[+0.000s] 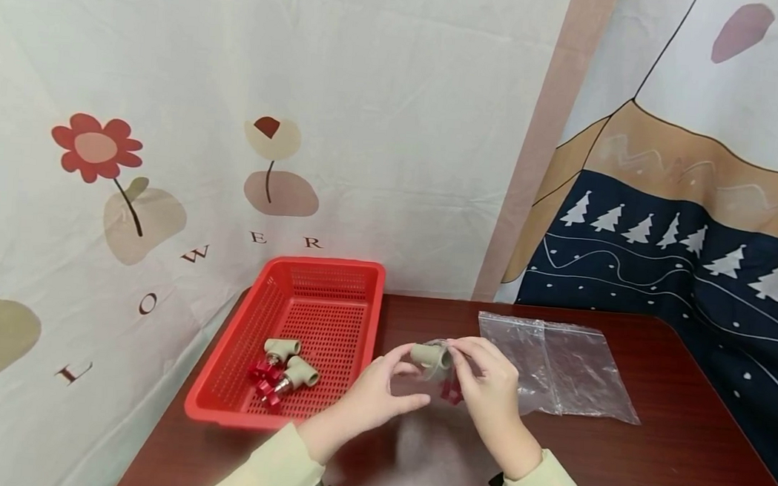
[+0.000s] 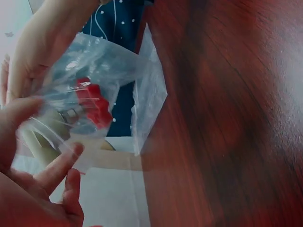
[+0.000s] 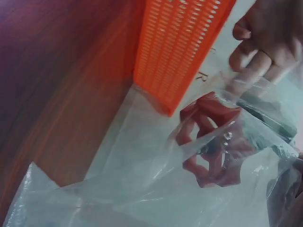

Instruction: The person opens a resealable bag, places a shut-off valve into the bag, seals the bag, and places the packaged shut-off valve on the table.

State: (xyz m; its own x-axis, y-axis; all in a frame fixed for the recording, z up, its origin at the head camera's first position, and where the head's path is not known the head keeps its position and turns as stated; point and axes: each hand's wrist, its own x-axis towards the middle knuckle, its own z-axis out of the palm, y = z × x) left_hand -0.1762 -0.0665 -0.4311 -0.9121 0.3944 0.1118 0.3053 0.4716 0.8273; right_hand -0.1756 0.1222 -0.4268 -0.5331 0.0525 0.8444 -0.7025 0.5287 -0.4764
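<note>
A stop valve with a grey-green pipe body (image 1: 427, 355) and a red handwheel (image 2: 94, 104) is held above the table between the two hands. A clear plastic bag (image 2: 151, 90) surrounds it, its loose end hanging past the handwheel. My right hand (image 1: 490, 379) pinches the bag at the pipe body's right end. At the left end, my left hand (image 1: 380, 391) touches the bagged valve with its fingertips, thumb spread away below. Through the film in the right wrist view, the handwheel (image 3: 213, 142) looks blurred. Part of the right hand's grip is hidden.
A red plastic basket (image 1: 220, 381) stands at the table's left, holding two similar valves (image 1: 299, 373) with red handwheels. More clear zip bags (image 1: 581, 374) lie flat at the right on the dark red wooden table (image 1: 670, 453). A printed curtain (image 1: 403, 125) hangs behind.
</note>
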